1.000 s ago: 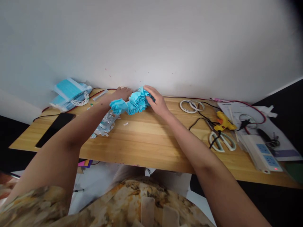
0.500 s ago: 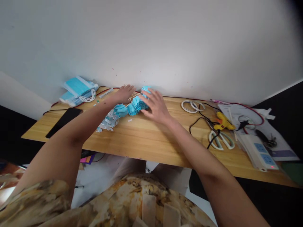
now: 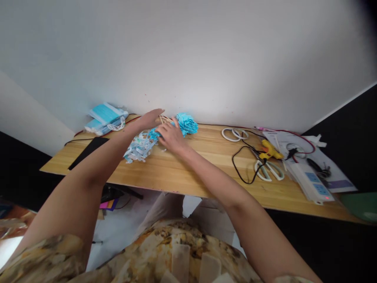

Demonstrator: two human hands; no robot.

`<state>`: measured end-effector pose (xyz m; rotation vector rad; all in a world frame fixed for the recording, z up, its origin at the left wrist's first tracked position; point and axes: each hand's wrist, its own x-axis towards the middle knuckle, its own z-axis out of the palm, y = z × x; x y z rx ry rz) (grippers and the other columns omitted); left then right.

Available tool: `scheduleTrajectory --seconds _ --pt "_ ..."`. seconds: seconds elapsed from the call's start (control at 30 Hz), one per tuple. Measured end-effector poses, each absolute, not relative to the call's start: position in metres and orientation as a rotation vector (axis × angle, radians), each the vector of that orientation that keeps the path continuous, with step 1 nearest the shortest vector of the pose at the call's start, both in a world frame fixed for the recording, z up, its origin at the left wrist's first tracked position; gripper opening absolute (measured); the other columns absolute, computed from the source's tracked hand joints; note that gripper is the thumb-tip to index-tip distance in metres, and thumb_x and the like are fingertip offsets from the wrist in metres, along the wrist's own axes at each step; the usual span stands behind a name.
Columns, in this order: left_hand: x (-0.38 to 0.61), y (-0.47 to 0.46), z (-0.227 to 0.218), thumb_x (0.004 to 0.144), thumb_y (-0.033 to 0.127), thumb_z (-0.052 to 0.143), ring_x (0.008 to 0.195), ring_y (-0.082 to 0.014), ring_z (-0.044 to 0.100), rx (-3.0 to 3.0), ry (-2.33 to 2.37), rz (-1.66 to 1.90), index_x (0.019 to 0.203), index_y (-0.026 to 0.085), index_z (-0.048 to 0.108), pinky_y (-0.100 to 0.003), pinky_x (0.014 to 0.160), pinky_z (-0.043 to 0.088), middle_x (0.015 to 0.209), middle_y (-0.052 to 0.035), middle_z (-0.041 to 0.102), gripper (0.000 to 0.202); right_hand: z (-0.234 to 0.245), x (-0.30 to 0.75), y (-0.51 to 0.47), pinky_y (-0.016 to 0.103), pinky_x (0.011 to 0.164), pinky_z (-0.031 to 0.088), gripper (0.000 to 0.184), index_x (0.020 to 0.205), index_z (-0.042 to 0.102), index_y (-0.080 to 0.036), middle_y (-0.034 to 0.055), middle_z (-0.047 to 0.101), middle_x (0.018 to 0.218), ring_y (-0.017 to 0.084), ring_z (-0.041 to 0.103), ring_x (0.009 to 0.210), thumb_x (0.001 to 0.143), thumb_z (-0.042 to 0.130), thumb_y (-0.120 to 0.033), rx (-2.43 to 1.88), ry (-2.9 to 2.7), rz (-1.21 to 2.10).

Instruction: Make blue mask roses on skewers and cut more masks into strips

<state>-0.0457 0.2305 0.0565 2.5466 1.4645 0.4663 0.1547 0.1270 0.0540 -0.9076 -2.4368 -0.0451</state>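
Blue paper flowers [image 3: 186, 123] on thin wooden sticks lie at the back of the wooden table [image 3: 188, 173], close to the white wall. My right hand [image 3: 171, 136] rests on the flowers left of the biggest bloom, fingers bent and pressed down over them. Behind the flowers my left hand [image 3: 150, 118] reaches toward the wall, fingers stretched out flat and touching the stick ends. A heap of pale blue and white scraps [image 3: 139, 147] sits just left of my right hand.
A stack of blue face masks [image 3: 106, 118] and a black phone [image 3: 88, 151] lie at the left. Tape rings [image 3: 235, 134], a yellow glue gun [image 3: 268, 149], white-handled scissors [image 3: 268, 171], a power strip [image 3: 310, 182] and cables crowd the right side.
My right hand has slid left across the flowers, uncovering the big bloom on its right. My left hand has stayed behind them. The view has shifted, so the table sits a little further right.
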Motion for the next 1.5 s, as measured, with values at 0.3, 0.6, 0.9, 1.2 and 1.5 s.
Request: scheduleTrajectory --seconds 0.3,0.6,0.9,1.2,1.5 --pt "-0.041 0.156 0.059 0.101 0.061 0.034 0.144 -0.0301 0.051 2.256 1.295 0.884 0.151 0.009 0.05 -0.046 0.122 0.036 0.154 -0.018 0.055 0.074 0.054 0.174 0.154 0.06 0.128 0.015 0.026 0.122 0.068 -0.021 0.0103 0.073 0.127 0.029 0.061 0.127 0.099 0.058 -0.025 -1.012 -2.353 -0.015" --pt "-0.024 0.139 0.029 0.096 0.047 0.056 0.15 -0.0323 0.043 2.389 1.299 0.754 0.161 0.02 0.035 -0.051 0.123 0.035 0.164 -0.0144 0.043 0.074 0.072 0.254 0.155 0.054 0.129 0.022 0.058 0.138 0.063 -0.027 0.0077 0.063 0.147 0.028 0.05 0.144 0.098 0.047 -0.066 -0.957 -2.043 0.278" --pt "0.006 0.129 0.027 0.088 0.049 0.075 0.154 -0.0385 0.035 2.527 1.533 1.0 0.162 0.021 0.031 -0.056 0.122 0.034 0.167 -0.0227 0.034 0.091 0.01 0.29 0.191 0.044 0.127 0.031 0.1 0.157 0.043 -0.021 0.0119 0.037 0.169 0.023 0.036 0.156 0.084 0.039 -0.09 -1.182 -1.522 0.907" --pt "0.03 0.138 0.029 0.092 0.043 0.069 0.14 -0.0395 0.051 2.475 1.791 1.057 0.138 0.022 0.062 -0.057 0.114 0.043 0.155 -0.0184 0.05 0.052 -0.001 0.266 0.196 0.036 0.123 0.036 0.091 0.144 0.057 -0.014 0.0143 0.056 0.155 0.021 0.052 0.144 0.086 0.049 -0.083 -1.015 -1.541 0.974" --pt "0.034 0.142 0.023 0.094 0.044 0.066 0.14 -0.0374 0.052 2.542 1.698 1.017 0.141 0.02 0.059 -0.055 0.115 0.044 0.152 -0.0194 0.054 0.053 0.001 0.285 0.198 0.042 0.118 0.043 0.092 0.161 0.033 -0.023 0.013 0.049 0.161 0.023 0.051 0.146 0.09 0.037 -0.082 -1.124 -1.427 1.021"
